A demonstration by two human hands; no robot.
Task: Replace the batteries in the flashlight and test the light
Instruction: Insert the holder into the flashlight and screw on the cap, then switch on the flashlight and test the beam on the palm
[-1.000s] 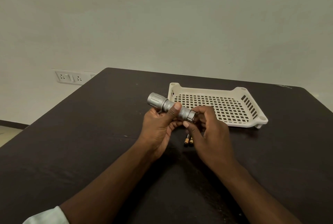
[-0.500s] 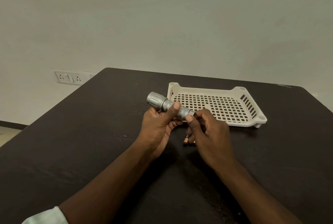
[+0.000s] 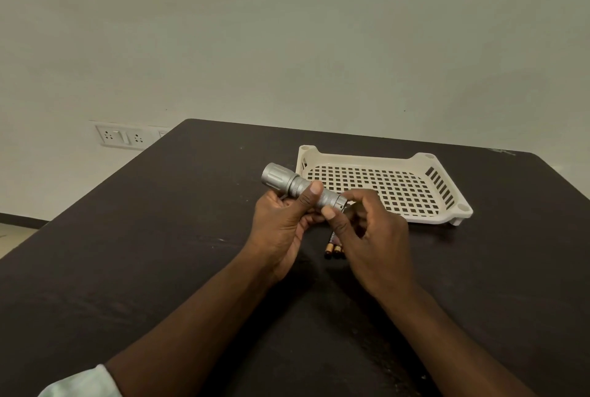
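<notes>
A silver flashlight [image 3: 289, 184] is held above the dark table, its head pointing up and left. My left hand [image 3: 281, 227] grips its barrel, with the thumb lying across the top. My right hand [image 3: 367, 237] is at the rear end, where thumb and fingers pinch the tail cap [image 3: 346, 207], mostly hidden by the fingers. Two batteries [image 3: 333, 249] with copper-coloured ends lie on the table just below my hands, partly covered by the right hand.
A cream perforated plastic tray [image 3: 447, 218] with nothing in it sits on the dark table [image 3: 159, 237] just behind my hands, to the right. The wall behind carries a socket panel [image 3: 123, 136] at the left. The table's edges run at the left and far side.
My right fingers have shifted round the flashlight's rear end, the thumb moving lower. My left hand and the flashlight have barely moved.
</notes>
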